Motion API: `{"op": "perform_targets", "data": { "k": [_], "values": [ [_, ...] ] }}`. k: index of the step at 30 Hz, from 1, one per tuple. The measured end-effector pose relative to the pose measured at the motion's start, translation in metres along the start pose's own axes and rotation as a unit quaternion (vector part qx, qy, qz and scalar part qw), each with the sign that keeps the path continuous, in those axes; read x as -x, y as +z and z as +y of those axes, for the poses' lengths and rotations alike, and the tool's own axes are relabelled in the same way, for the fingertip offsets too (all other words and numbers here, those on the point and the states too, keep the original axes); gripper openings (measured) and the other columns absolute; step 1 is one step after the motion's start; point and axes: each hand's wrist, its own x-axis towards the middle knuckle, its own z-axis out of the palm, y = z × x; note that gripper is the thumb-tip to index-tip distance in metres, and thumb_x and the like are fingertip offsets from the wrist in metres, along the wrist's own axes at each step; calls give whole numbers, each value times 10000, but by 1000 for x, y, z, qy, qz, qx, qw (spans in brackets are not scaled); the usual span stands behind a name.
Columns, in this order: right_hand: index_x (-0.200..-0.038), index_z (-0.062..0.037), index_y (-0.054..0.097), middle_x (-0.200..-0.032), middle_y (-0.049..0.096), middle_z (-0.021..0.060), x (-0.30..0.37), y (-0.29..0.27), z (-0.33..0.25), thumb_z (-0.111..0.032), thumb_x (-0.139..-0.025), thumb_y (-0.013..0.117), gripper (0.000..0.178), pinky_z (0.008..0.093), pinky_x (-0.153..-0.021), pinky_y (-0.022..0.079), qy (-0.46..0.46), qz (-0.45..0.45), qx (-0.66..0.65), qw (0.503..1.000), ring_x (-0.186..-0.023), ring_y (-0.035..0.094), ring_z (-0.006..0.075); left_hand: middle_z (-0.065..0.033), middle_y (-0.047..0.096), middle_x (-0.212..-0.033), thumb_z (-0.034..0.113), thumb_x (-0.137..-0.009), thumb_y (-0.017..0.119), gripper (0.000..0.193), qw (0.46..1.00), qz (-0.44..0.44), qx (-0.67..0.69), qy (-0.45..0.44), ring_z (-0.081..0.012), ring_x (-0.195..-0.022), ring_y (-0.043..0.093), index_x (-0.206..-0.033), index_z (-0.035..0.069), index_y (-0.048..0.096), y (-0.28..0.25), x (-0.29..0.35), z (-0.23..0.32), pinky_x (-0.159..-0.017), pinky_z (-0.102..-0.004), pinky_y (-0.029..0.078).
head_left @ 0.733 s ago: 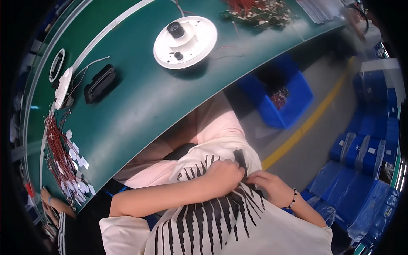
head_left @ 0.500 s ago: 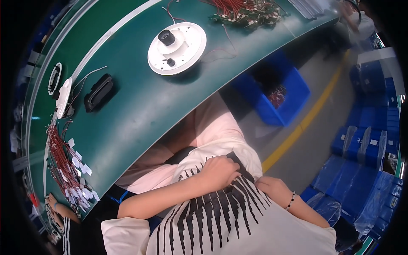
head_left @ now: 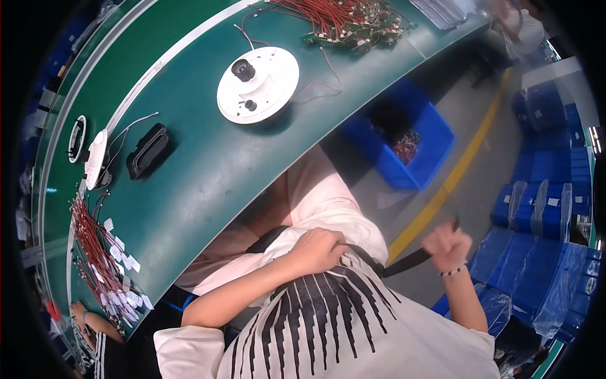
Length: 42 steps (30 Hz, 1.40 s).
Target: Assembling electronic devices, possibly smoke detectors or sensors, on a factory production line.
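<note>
A flat black strap (head_left: 407, 262) runs slack across my lap between my two hands. My left hand (head_left: 319, 251), held against my waist, is closed round one part of it. My right hand (head_left: 447, 246) is out to the right with its fingers closed on the other end, slightly blurred by motion. The strap dips between the hands over the light shirt with dark stripes (head_left: 322, 303).
On the green bench (head_left: 208, 164) sit a white round housing (head_left: 274, 82) with a black lens, a black oblong part (head_left: 149, 151) and bundles of red wires (head_left: 95, 246). A blue bin (head_left: 423, 151) stands beyond the bench edge. Another person's hand (head_left: 95, 322) is at lower left.
My right hand has moved up and out to the right from the waist, drawing the black strap out with it. My left hand has shifted only slightly. The view has tilted a little.
</note>
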Motion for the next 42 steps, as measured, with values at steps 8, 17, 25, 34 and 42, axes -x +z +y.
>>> {"op": "perform_targets", "data": {
  "k": [8,17,25,34,42],
  "values": [
    [-600,-101,303,-468,287,3,-20,-4,-16,-21,-538,350,111,259,-360,183,-101,196,-157,963,-319,189,125,-155,579,-835,193,-689,588,337,964,13,-82,253,-294,-844,549,-963,-2,564,7,-23,8,-749,-359,424],
    [-563,-110,271,-457,254,3,-64,24,-41,-16,-526,323,114,256,-364,187,-159,144,-160,963,-320,178,127,-155,576,-756,384,-693,612,411,985,-98,95,108,-320,-763,562,-849,4,591,48,-71,46,-683,-365,440],
    [-555,-117,289,-428,213,-8,-90,9,-47,-29,-678,298,151,250,-378,164,-145,138,-184,962,-332,159,107,-151,567,-591,239,-666,616,294,981,-70,174,56,-240,-531,556,-805,-20,621,36,-73,46,-530,-298,431],
    [-529,-115,304,-403,211,-24,-72,-43,-55,-24,-648,294,150,237,-351,140,-215,239,-272,907,-316,159,92,-166,575,-603,266,-658,639,302,983,-122,134,-15,-246,-540,560,-738,-25,626,51,-68,38,-551,-305,438],
    [-527,-131,274,-428,204,-19,-98,20,-37,-48,-730,299,221,239,-339,166,-133,85,-214,964,-345,159,98,-206,572,-655,335,-665,637,366,987,-18,137,86,-332,-636,584,-723,-22,583,58,-96,56,-586,-398,454]
  ]
}}
